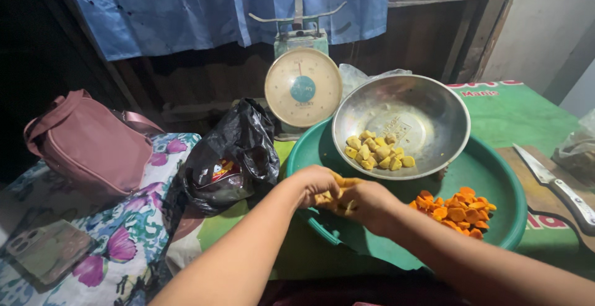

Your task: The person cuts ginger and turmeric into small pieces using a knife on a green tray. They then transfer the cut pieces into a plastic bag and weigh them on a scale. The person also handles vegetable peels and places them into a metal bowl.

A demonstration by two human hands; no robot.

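- So far, a small heap of yellow pieces (379, 152) lies in the steel bowl (434, 104), toward its 7 o'clock edge, and a pile of orange slices (457, 212) sits in the green basin (505, 185) at about 4 o'clock.
- Left hand (316, 185) and right hand (365, 205) meet over the basin's near rim, both curled around a yellow root (339, 189) (fingers mostly hidden, so the exact grip is hard to tell).
- Judging by the mostly bare bowl, the work looks partly done, with this root yet to be broken up.
- The root shows as pale yellow and knobbly, peeking between the knuckles.
- A knife (558, 185) lies untouched on the board (536, 197) at 3 o'clock; a scale (303, 86) stands at 12, a black bag (232, 157) at 9.
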